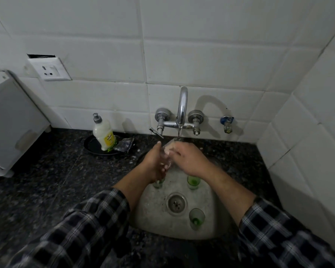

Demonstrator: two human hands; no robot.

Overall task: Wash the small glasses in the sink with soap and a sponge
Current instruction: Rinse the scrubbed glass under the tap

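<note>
Both my hands meet over the back of the steel sink (213,219), under a thin stream from the tap (182,107). My left hand (153,163) and my right hand (188,158) together grip a small clear glass (169,149), tilted with its mouth up under the water and largely hidden by fingers. Three small green-based glasses stand in the basin: one (158,183) partly under my left wrist, one (193,181) beside my right wrist, one (196,217) near the drain (176,204). A soap bottle (103,132) and a sponge (125,145) rest on a black dish (91,146) to the left.
Dark granite counter (46,180) surrounds the sink. A white appliance (12,124) stands at the far left below a wall socket (50,69). White tiled walls close in behind and on the right, with a small blue-handled valve (227,123) right of the tap.
</note>
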